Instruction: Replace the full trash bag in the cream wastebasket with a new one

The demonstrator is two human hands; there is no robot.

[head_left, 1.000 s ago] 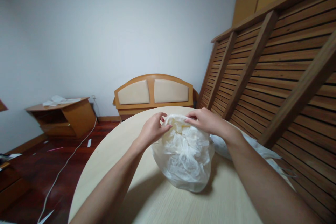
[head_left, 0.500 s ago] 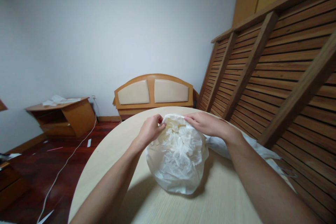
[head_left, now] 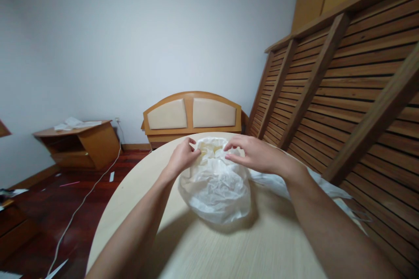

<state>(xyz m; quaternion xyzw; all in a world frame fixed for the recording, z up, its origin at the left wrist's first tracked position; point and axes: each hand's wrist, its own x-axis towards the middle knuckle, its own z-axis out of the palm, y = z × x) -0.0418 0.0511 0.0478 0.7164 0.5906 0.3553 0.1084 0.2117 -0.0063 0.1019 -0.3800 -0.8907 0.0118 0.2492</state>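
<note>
A crumpled, translucent white plastic bag (head_left: 216,192) sits puffed out on a round pale wooden table (head_left: 131,209). Its far edge is gathered into a rim, and something yellowish shows inside; what that is I cannot make out. At the left of this rim is my left hand (head_left: 182,156), its thumb tip at the plastic and its index finger bent apart from the thumb. My right hand (head_left: 253,152) is over the rim's right side, thumb and fingers spread with a gap between them. Partly behind my right forearm lies more white plastic (head_left: 271,181).
Beyond the table stands a wooden headboard (head_left: 192,113) with cream panels. A slatted wooden frame (head_left: 327,91) leans along the right. At the left are a low wooden desk (head_left: 98,139) with white sheets on it and a white cable (head_left: 85,200) across the dark red floor.
The bag has shifted slightly away and to the left, its near side lower and flatter. My right fingers have lifted and spread from the rim; my left hand has moved a little left, its grip loosened.
</note>
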